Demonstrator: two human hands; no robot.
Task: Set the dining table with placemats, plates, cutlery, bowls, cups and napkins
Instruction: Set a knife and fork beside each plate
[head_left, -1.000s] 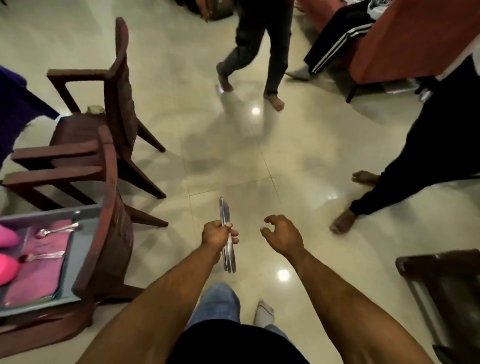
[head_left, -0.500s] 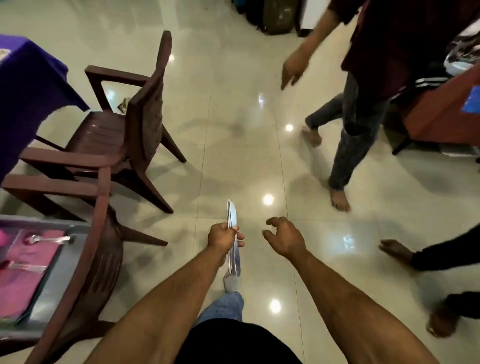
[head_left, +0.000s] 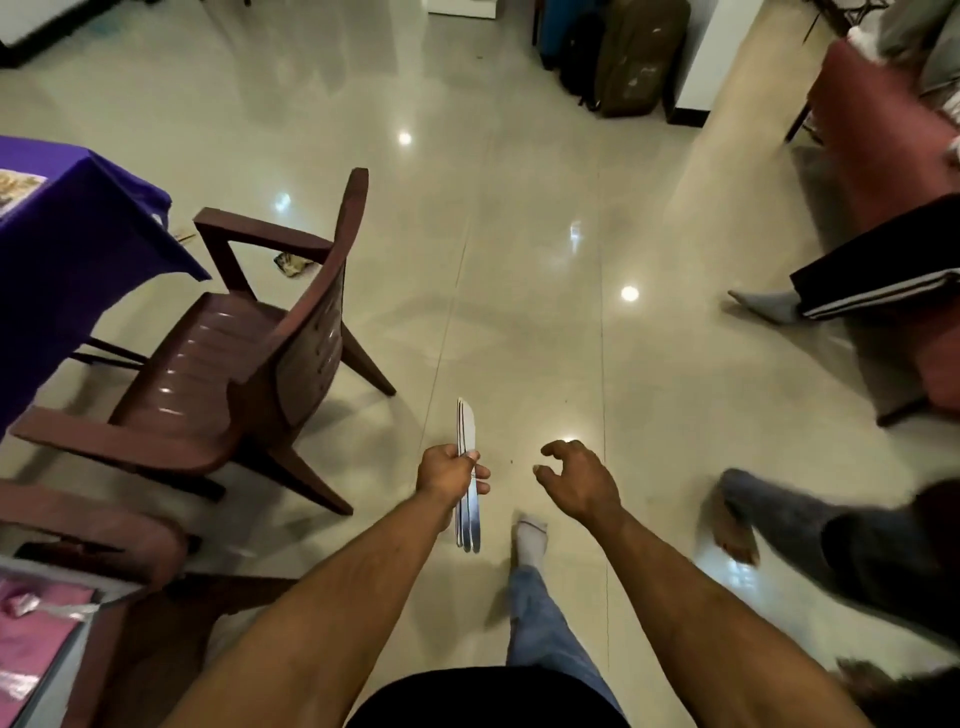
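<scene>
My left hand (head_left: 448, 477) grips a small bundle of steel table knives (head_left: 466, 431) around their middle, blades pointing away from me, over the tiled floor. Just to its right, my right hand (head_left: 581, 480) hangs in the air with fingers loosely curled and nothing in it. The table with a purple cloth (head_left: 62, 260) stands at the far left, a patterned placemat corner (head_left: 18, 187) showing on it. At the bottom left lies a grey tray (head_left: 49, 670) with pink cloth (head_left: 31, 639) in it.
A brown plastic armchair (head_left: 234, 358) stands beside the purple table, and a second one (head_left: 104, 525) sits nearer me by the tray. A person's bare foot and leg (head_left: 769, 525) are at the right, another seated person's leg (head_left: 810, 301) further back. Luggage (head_left: 623, 52) stands at the far wall.
I have walked forward and my view has turned; the chairs slid left and nearer. The standing person has shifted to my right. My left hand keeps hold of the knives.
</scene>
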